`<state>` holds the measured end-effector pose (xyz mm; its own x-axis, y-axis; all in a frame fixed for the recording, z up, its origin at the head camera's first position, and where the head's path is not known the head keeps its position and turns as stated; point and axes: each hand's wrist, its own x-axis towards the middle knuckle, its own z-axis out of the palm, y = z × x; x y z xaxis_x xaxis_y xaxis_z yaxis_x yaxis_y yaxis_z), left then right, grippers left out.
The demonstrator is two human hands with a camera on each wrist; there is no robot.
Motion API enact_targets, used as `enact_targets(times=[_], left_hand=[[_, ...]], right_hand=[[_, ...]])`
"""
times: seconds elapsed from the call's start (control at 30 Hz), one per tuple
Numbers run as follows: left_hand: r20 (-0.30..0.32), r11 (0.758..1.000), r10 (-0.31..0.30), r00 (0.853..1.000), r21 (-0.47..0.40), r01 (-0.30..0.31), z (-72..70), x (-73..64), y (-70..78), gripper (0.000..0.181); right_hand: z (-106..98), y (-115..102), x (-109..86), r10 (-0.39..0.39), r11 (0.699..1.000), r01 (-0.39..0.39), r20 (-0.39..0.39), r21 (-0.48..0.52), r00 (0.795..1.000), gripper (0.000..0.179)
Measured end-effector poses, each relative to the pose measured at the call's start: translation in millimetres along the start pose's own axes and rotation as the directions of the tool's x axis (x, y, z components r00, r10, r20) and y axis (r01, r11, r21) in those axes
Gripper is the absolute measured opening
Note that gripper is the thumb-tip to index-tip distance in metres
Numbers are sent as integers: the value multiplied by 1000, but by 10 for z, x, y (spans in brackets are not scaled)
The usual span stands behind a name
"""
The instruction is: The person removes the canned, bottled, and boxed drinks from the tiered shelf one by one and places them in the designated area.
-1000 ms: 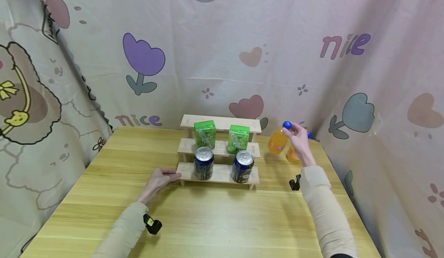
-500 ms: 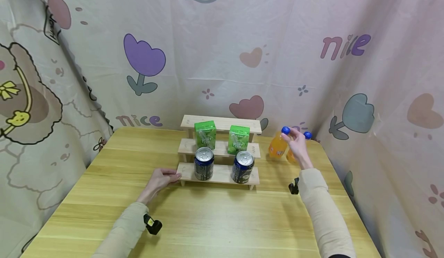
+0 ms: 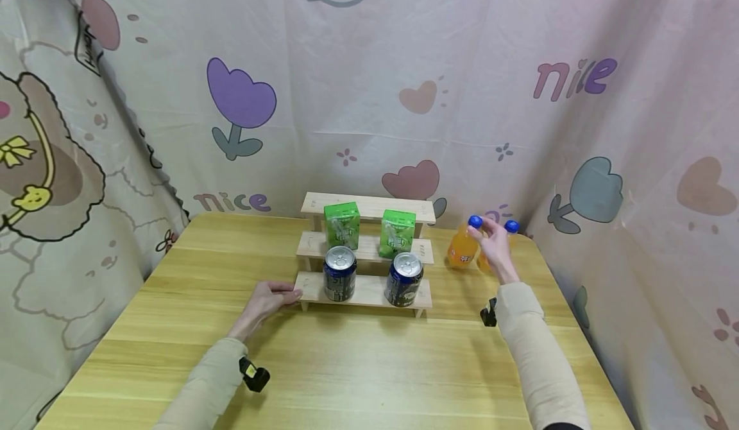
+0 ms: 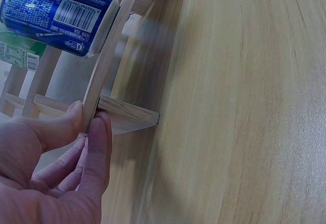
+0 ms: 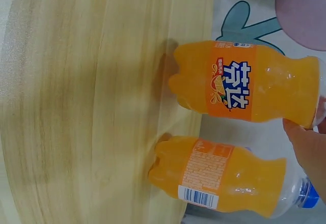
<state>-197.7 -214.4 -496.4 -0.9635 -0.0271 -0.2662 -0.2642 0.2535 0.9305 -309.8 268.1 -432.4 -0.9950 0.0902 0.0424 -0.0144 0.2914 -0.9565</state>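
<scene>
With its thumb and fingers, my left hand pinches the left end of the lowest board of a three-tier wooden display stand. The left wrist view shows the thumb above that board and the fingers below it. My right hand holds an orange soda bottle by its neck, just under the blue cap. In the right wrist view the bottle's base is right at the tabletop. A second orange soda bottle stands beside it, partly hidden by the right hand in the head view.
Two dark blue drink cans sit on the lowest tier. Two green drink cartons stand on the middle tier. The stand rests on a wooden table, with a printed curtain behind and at both sides.
The held soda bottle has gone from tilted to nearly upright, and its cap has come down slightly with the right hand. My left hand stays on the stand.
</scene>
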Motion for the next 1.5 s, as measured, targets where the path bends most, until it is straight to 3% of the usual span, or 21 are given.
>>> enact_targets(times=[0.27, 0.6, 0.8, 1.17, 1.5], left_hand=[[-5, 1000, 0, 1000, -16, 0, 9, -2, 3, 42], [-12, 1000, 13, 1000, 29, -13, 3, 12, -18, 43], [-1, 1000, 19, 1000, 0, -19, 0, 13, -11, 43], [-6, 1000, 18, 1000, 13, -17, 8, 8, -10, 40], [-6, 1000, 6, 1000, -27, -6, 10, 8, -3, 39]], right_hand=[[9, 43, 22, 4, 1000, -4, -12, -11, 1000, 51], [-1, 96, 63, 25, 999, -25, -21, -36, 999, 58], [4, 79, 53, 39, 999, -40, -19, -29, 999, 62], [11, 56, 34, 37, 999, -37, -15, -35, 999, 56], [6, 47, 20, 52, 998, -53, -24, -25, 998, 53]])
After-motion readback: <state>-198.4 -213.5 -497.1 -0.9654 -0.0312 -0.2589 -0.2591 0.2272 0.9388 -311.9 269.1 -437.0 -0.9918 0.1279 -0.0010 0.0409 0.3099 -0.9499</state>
